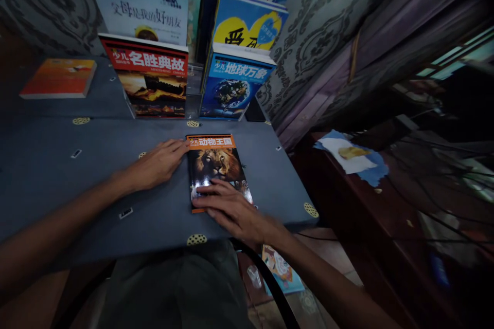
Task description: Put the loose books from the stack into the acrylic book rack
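Observation:
A book with a lion on its cover (218, 162) lies closed on the blue-grey cloth of the table, near its front edge. My left hand (164, 162) rests to the left of it, fingers stretched out and their tips at the book's upper left edge. Across the lower part of the cover lies my right hand (231, 211), palm down with its fingers extended, hiding the bottom right corner. Neither hand is closed round the book.
Behind stand a red book (154, 79) and a blue globe book (233, 85) in a tiered rack, with more books above. An orange book (59, 78) lies at the left. Right of the table, a dark red surface (347, 190) carries cables and a crumpled wrapper (353, 157).

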`<state>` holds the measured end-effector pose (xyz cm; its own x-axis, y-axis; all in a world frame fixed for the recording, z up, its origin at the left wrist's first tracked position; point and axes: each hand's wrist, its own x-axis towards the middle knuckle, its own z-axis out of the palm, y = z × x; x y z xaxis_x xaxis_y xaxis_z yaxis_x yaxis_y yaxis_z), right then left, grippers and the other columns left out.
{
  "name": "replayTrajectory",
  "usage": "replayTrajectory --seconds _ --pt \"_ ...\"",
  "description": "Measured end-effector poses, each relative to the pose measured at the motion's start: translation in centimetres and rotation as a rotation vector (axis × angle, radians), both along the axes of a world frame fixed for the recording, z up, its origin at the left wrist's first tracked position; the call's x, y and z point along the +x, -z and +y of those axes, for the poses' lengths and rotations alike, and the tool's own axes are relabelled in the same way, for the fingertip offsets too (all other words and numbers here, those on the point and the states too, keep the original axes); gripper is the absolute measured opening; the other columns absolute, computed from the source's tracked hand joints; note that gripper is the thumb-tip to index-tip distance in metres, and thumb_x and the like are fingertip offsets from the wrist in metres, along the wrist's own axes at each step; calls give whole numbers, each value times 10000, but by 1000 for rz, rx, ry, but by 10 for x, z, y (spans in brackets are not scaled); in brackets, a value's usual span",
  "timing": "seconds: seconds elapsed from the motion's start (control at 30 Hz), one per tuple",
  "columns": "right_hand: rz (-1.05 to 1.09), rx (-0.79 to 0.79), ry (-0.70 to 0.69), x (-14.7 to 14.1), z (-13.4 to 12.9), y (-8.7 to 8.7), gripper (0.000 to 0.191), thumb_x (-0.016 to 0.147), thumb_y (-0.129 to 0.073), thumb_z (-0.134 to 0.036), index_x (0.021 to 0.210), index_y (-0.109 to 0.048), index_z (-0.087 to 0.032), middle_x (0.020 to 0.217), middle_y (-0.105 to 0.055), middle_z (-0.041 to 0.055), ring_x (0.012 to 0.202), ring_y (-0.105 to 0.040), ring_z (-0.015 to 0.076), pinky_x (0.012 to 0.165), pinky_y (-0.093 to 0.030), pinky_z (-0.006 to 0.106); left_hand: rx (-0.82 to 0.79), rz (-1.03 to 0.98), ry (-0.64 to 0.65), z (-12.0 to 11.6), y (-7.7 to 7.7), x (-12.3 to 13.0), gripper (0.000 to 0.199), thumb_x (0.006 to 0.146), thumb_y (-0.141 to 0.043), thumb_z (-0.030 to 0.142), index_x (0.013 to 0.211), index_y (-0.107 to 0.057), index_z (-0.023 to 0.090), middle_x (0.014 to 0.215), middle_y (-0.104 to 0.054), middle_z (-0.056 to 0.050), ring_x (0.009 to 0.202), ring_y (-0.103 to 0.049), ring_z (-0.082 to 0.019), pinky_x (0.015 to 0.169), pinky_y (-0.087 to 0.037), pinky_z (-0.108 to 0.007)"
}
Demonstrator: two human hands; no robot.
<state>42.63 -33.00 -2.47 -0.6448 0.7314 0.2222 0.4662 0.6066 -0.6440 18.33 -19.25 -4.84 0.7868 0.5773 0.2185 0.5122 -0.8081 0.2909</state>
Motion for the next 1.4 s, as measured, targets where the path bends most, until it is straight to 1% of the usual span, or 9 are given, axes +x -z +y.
replayTrajectory --seconds 0.17,0.37,0.5,0.7,0.8,0.97,1.13,1.27,1.4 --pt "40 -5 13 3 -24 0 356 1018 -455 -149 1345 -585 -198 1278 -696 80 1331 -539 168 1203 -338 457 5 32 -14 -3 -4 2 433 971 -358 190 1377 -503 148 1434 -561 -144 1336 -494 -282 1110 -408 -506" --pt "95 44 334 40 -34 6 292 1016 -487 -212 1258 -649 -220 1174 -722 86 1154 -647 206 1022 -528 418 -1 41 -32 -4 -4 2 433 984 -334 226 1371 -506 138 1444 -555 -144 1334 -500 -279 1116 -411 -501" --pt "43 102 522 55 -26 11 286 1005 -496 -245 1241 -655 -220 1159 -720 104 1113 -664 236 952 -571 419 15 37 -80 -9 -4 6 415 980 -327 236 1317 -553 150 1418 -574 -138 1301 -530 -280 1102 -436 -496" --pt "-65 190 618 48 5 21 321 976 -507 -250 1265 -640 -203 1310 -674 137 1204 -634 289 1011 -532 507 -79 -92 -144 -21 0 12 465 990 -333 272 1414 -497 173 1453 -562 -128 1387 -472 -279 1152 -398 -513" --pt "-38 210 639 46 13 22 296 968 -508 -252 1215 -665 -207 1273 -698 127 1171 -658 284 986 -550 485 -261 -225 -171 -19 3 14 492 980 -402 338 1444 -473 192 1486 -539 -114 1380 -489 -271 1169 -386 -486" --pt "18 223 669 47 18 26 255 942 -551 -273 1140 -707 -231 1255 -707 113 1137 -682 276 950 -574 448 -793 -648 -168 -8 3 22 561 858 -628 322 1391 -497 204 1480 -541 -128 1327 -533 -268 1106 -437 -439" --pt "84 202 687 40 25 33 253 900 -595 -260 1116 -727 -246 1235 -700 111 1120 -680 285 955 -567 487 -1130 -948 -343 -10 4 26 739 691 -841 335 1340 -499 238 1464 -544 -139 974 -677 -188 873 -536 -329" --pt "214 154 711 36 33 38 299 862 -624 -268 1145 -718 -256 1290 -654 107 1142 -663 263 917 -585 422 -1339 -962 -350 -18 -2 26 678 634 -891 386 1208 -582 200 1194 -702 -113 950 -702 -211 737 -555 -275" --pt "453 -7 812 39 46 43 490 792 -701 -379 1247 -653 -202 1055 -712 98 834 -698 220 725 -603 359 -1421 -945 -244 -19 -18 25 508 671 -878 386 1076 -669 161 1086 -738 -103 883 -714 -187 719 -562 -253"
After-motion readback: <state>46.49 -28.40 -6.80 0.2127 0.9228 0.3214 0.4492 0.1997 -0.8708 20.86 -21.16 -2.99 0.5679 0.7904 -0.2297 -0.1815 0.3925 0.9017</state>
